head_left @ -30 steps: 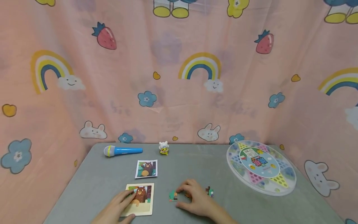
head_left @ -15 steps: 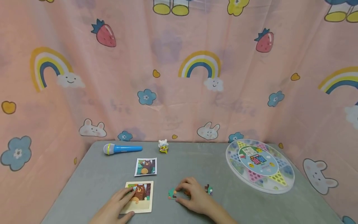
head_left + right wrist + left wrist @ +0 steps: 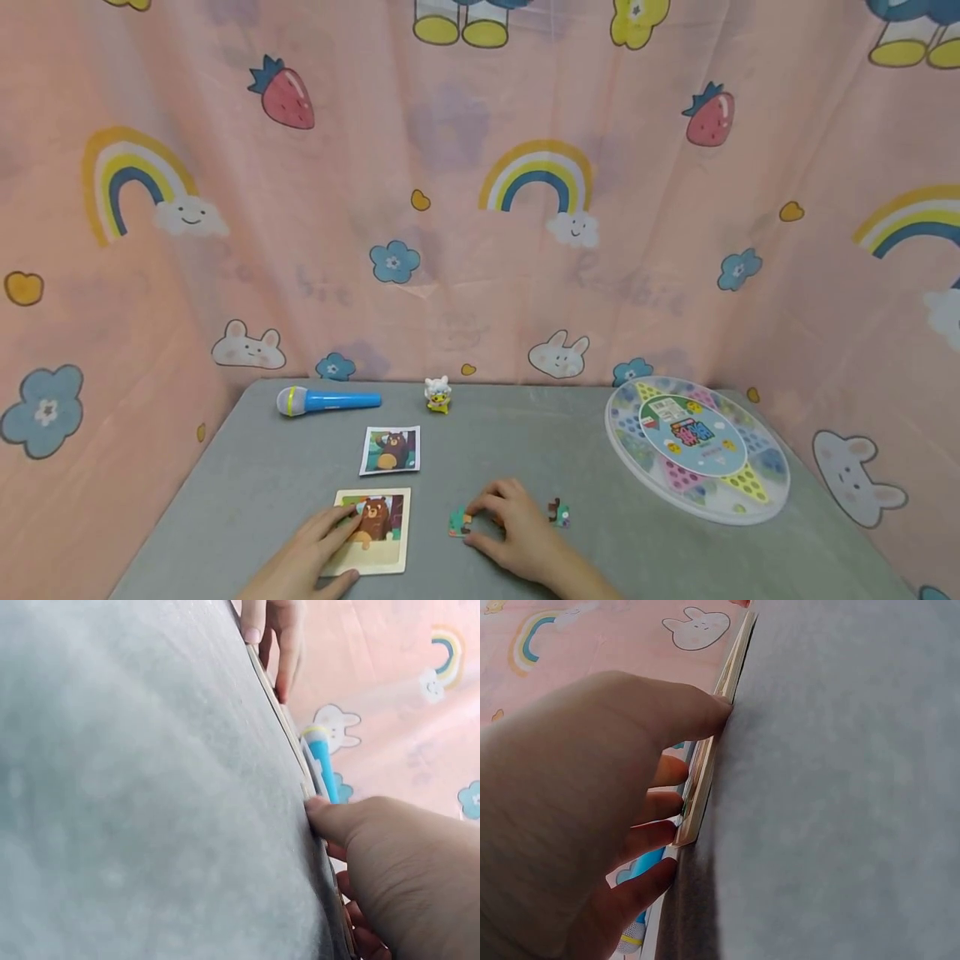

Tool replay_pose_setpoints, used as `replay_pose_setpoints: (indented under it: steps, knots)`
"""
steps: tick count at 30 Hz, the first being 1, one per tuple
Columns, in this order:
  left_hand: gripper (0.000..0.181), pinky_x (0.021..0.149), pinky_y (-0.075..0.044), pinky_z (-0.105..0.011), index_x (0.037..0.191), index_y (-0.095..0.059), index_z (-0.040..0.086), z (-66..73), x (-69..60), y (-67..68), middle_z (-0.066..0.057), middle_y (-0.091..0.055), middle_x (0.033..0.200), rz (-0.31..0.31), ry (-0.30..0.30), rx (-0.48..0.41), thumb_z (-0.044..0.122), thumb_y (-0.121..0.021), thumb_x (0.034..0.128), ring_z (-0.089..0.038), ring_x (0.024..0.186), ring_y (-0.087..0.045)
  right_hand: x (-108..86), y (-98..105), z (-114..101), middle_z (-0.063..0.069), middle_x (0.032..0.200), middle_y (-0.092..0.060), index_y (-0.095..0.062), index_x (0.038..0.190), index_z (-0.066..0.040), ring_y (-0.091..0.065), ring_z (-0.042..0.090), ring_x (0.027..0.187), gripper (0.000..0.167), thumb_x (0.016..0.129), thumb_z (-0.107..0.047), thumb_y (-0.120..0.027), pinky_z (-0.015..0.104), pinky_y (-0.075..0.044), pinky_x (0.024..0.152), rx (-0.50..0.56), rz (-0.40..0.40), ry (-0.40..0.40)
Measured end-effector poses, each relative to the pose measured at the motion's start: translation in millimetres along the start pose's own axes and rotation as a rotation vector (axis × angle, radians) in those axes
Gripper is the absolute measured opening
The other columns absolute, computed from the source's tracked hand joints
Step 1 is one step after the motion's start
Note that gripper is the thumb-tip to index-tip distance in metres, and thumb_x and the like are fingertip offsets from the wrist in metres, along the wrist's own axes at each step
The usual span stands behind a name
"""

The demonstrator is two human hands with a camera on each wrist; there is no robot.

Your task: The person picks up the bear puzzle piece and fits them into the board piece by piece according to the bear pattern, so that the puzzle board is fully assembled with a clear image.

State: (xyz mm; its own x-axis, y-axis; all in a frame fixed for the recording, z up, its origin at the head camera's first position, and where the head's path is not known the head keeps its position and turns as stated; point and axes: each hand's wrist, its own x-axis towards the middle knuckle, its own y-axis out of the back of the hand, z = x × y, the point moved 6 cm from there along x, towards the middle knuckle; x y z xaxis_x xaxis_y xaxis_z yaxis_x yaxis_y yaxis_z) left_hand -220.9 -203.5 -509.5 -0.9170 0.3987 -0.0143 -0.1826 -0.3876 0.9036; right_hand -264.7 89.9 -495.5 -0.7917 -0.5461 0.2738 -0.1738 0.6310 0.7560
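Observation:
A wooden jigsaw board (image 3: 386,560) with a pale rim lies near the table's front. Its upper part shows a brown bear picture; the lower part is bare wood. My left hand (image 3: 307,550) rests on its left side, fingers extended over the picture. In the left wrist view the left thumb (image 3: 697,712) touches the board's near edge. To the right, my right hand (image 3: 517,533) pinches a green puzzle piece (image 3: 457,522) between thumb and index finger, flat on the table. An orange-brown bit shows under that palm, mostly hidden. Right of the hand lies another green-brown piece (image 3: 561,514).
Behind the board lies a bear picture card (image 3: 391,451). A blue toy microphone (image 3: 333,401) and a small white-and-yellow figurine (image 3: 438,395) sit at the back. A round, clear-rimmed game board (image 3: 697,450) lies at the right. A pink patterned curtain (image 3: 465,317) hangs behind the table (image 3: 525,425).
My right hand has shifted slightly left, its index finger and thumb coming further around the green puzzle piece. My left hand stays on the jigsaw board. The head view bobs slightly.

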Motion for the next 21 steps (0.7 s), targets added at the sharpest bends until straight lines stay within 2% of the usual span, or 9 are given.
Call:
replay_pose_setpoints:
  steps: [7, 12, 18, 21]
  knots:
    - [0.076, 0.105, -0.050, -0.065, 0.146, -0.061, -0.001, -0.9, 0.7, -0.4, -0.015, -0.054, 0.148, -0.019, 0.000, -0.009, 0.050, -0.080, 0.0923, -0.039, 0.133, -0.053, 1.2, -1, -2, -0.007, 0.109, -0.064, -0.076, 0.109, -0.019, -0.050, 0.006, 0.097, 0.016, 0.098, -0.031, -0.079, 0.026, -0.049, 0.080, -0.044, 0.008, 0.034]
    - [0.075, 0.105, -0.051, -0.064, 0.147, -0.060, -0.001, 0.1, -0.4, 5.2, -0.015, -0.055, 0.147, -0.040, -0.020, -0.017, 0.049, -0.079, 0.0941, -0.041, 0.133, -0.054, 6.1, 2, -4, -0.007, 0.108, -0.066, -0.074, 0.111, -0.016, -0.052, 0.007, 0.098, 0.019, 0.100, -0.031, -0.077, 0.029, -0.050, 0.082, -0.037, -0.034, -0.010]
    - [0.074, 0.102, -0.053, -0.062, 0.146, -0.060, -0.003, -4.4, -4.1, 12.5, -0.017, -0.058, 0.144, -0.053, -0.018, -0.040, 0.046, -0.080, 0.0939, -0.044, 0.130, -0.057, 18.6, -3, -22, -0.011, 0.106, -0.068, -0.075, 0.110, -0.018, -0.058, 0.009, 0.101, 0.020, 0.098, -0.034, -0.078, 0.039, -0.050, 0.090, -0.136, -0.057, -0.039]
    - [0.074, 0.103, -0.052, -0.064, 0.144, -0.061, -0.004, -7.6, -4.9, 14.7, -0.020, -0.059, 0.145, -0.056, -0.009, -0.048, 0.044, -0.082, 0.0925, -0.045, 0.130, -0.057, 27.9, -13, -37, -0.012, 0.106, -0.067, -0.075, 0.111, -0.019, -0.058, 0.008, 0.103, 0.021, 0.098, -0.035, -0.078, 0.038, -0.047, 0.090, -0.136, -0.083, -0.042]
